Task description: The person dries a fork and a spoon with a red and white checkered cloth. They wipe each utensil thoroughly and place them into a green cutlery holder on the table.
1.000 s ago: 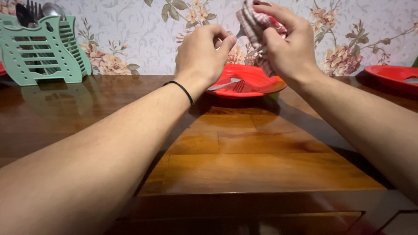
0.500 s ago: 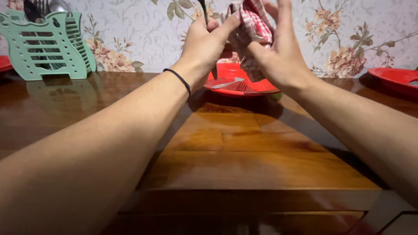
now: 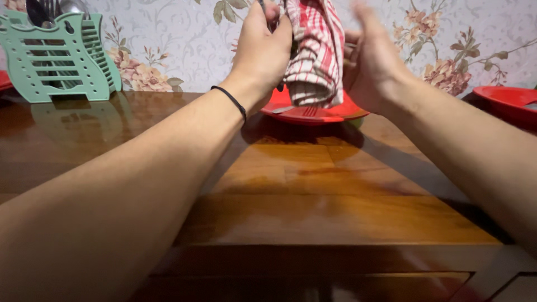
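Red-and-white checked cloth [image 3: 313, 53] is held raised above a red plate [image 3: 313, 112] on the wooden table [image 3: 335, 218], pinched with a dark utensil handle [image 3: 263, 6] by the left hand [image 3: 263, 53], the right hand [image 3: 375, 61] half-open beside it; a firm, even grip is advisable.

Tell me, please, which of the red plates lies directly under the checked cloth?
The red plate in the middle, between the two hands, with the red-and-white checked cloth hanging over it. The other red plate sits apart at the right edge.
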